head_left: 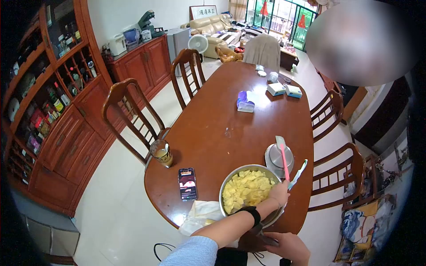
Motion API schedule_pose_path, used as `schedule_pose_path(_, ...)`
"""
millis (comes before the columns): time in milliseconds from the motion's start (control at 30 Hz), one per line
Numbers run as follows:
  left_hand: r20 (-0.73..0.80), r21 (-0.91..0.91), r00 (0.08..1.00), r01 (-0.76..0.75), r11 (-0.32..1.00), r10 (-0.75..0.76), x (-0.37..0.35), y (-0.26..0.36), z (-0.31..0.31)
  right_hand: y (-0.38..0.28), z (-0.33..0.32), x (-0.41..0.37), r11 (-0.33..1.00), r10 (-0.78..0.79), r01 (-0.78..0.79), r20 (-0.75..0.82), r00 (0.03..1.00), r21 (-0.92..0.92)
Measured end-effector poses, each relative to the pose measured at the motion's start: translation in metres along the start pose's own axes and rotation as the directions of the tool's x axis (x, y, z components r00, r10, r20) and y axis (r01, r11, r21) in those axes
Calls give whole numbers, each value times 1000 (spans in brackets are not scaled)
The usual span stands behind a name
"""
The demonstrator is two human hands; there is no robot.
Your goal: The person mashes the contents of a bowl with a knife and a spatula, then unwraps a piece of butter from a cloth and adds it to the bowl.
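Presently bowl [221, 191] of yellow chunks [246, 188] gripped at rim by left hand [279, 193]; right hand [288, 248] grip cannot be told

Bright daylight from the far windows [284, 15]; fisheye bends the edges, corners perhaps vignetted.

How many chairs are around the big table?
5: near-left chair, far-left chair, cloth-draped chair at the far end, far-right chair, near-right chair. Another may be hidden at the near end of the table.
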State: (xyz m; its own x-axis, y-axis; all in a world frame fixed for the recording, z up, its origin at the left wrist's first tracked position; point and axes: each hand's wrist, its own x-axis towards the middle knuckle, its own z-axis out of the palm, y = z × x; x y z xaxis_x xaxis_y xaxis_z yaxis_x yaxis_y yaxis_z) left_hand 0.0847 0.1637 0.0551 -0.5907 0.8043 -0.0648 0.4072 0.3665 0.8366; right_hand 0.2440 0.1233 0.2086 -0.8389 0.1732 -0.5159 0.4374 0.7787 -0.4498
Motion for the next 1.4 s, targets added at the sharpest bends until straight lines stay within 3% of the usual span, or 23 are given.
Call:
schedule_pose_path(167, 15, 95, 1000, 17, 995, -18, 3, -1, 4, 0, 6, 0, 1000, 30, -30, -8, 1000, 2)
schedule_pose_path(267, -23, 170, 996, -80, 982, 85, -2, -1, 8, 8, 12, 0, 999, 39, -39, -24, 999, 30)
schedule_pose_path(333, -80, 134, 982, -160, 978, 172, -14, 9, -24, 12, 14, -1, 998, 60, -59, -30, 998, 39)
schedule_pose_path(400, -206, -140, 950, -266, 954, 234, -26, 18, -67, 15, 13, -3, 998, 38, -35, -48, 998, 54)
schedule_pose_path(467, -386, -71, 863, -380, 922, 326, -24, 5, -91, 14, 8, -5, 995, 63, -60, -43, 997, 75)
schedule_pose_path(533, -420, -62, 875, -294, 954, 243, -28, 14, -131, 13, 5, -6, 994, 68, -63, -52, 996, 90)
schedule_pose_path(700, -272, -94, 922, -310, 946, 275, -13, -9, -172, 20, 6, -3, 996, 76, -79, -65, 995, -42)
schedule_pose_path(767, -287, -349, 932, -318, 882, 223, -2, -23, -171, 17, 0, -4, 999, 42, -44, -89, 995, -28)
schedule_pose_path(800, -287, -343, 930, -323, 882, 229, 7, -33, -173, 13, -5, -6, 998, 48, -52, -89, 995, -44)
schedule_pose_path(900, -62, -113, 987, -153, 982, 147, 15, -48, -175, 8, -13, -10, 997, 39, -48, -135, 990, -61)
schedule_pose_path(967, -71, -291, 996, -73, 954, 54, 19, -57, -165, 9, -15, -16, 996, 53, -65, -174, 983, -63)
schedule_pose_path(1033, -216, -195, 964, -199, 960, 155, 34, -83, -149, 5, -17, -19, 1000, 23, -23, -246, 969, 0)
schedule_pose_path(1167, -214, -191, 969, -166, 967, 124, 44, -94, -140, 5, -20, -25, 992, 95, -70, -243, 965, 110)
schedule_pose_path(1233, -46, -232, 999, 6, 973, -17, 48, -96, -141, 8, -17, -26, 979, 131, -82, -274, 953, 185)
schedule_pose_path(1267, 54, -359, 997, 69, 931, -54, 50, -96, -142, 10, -16, -27, 962, 165, -85, -303, 939, 261)
schedule_pose_path(1400, 85, -525, 983, 185, 831, -166, 49, -89, -141, 13, -13, -27, 939, 206, -94, -321, 925, 331)
